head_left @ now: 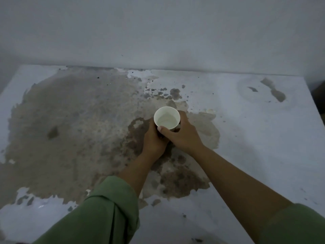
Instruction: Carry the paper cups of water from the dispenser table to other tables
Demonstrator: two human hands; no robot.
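Note:
A white paper cup (166, 117) with water in it stands upright near the middle of a worn table (255, 138). My left hand (153, 140) wraps the cup's left and near side. My right hand (183, 136) holds it from the right, thumb across the front below the rim. Both hands are closed on the cup, and its lower part is hidden behind my fingers. Whether the cup's base touches the table cannot be told.
The tabletop is white with a large brown patch (70, 129) where the surface has peeled. A pale wall (158, 32) runs right behind the table's far edge. The table's right edge drops off at the far right, with something dark (319, 97) beyond it.

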